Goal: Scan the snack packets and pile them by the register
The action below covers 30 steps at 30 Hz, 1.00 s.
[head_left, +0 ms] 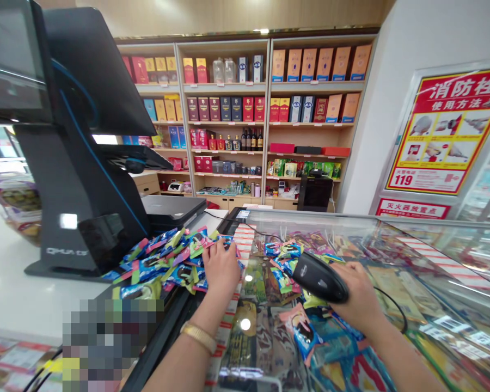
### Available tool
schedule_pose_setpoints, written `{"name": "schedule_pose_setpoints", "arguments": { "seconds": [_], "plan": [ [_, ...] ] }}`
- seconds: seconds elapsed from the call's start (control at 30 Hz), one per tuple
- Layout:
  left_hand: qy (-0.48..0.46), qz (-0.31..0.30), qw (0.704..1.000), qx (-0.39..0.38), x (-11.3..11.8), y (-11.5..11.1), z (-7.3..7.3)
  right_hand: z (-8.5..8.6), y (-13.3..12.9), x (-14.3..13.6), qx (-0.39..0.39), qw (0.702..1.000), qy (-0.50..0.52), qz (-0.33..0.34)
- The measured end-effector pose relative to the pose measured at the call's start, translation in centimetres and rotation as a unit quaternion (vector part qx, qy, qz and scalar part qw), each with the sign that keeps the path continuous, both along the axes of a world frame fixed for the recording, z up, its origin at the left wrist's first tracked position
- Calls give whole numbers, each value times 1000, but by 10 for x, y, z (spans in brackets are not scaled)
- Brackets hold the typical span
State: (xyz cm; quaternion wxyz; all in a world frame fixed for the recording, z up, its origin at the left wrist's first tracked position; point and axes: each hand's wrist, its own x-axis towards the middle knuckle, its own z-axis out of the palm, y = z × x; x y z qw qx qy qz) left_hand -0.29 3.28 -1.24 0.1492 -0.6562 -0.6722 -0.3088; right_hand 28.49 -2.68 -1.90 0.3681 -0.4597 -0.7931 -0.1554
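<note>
My left hand (222, 268) is at the right edge of a heap of small wrapped candies (163, 264) in blue, green and pink wrappers. Its fingers are curled down onto the packets there; how many they grip is hidden. A gold bracelet (199, 337) circles that wrist. In my right hand (357, 294) is a black handheld barcode scanner (320, 279), held over the glass counter top with its head toward the left. Around and below the scanner lie more of the candies, among them one packet (302, 329) with a pink end, nearer to me.
A black point-of-sale terminal (85, 190) stands at the left, behind the heap. The scanner's cable (396, 307) runs off beside my right wrist. Packaged goods show beneath the glass (253, 321). Shelves (224, 87) of boxes and bottles line the back wall, beside a red fire-hydrant sign (449, 130).
</note>
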Motion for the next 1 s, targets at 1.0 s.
{"name": "schedule_pose_setpoints", "arguments": {
  "seconds": [1.0],
  "plan": [
    [18, -563, 786, -254, 59, -47, -20, 0, 4, 2, 46, 998, 30, -41]
  ]
}}
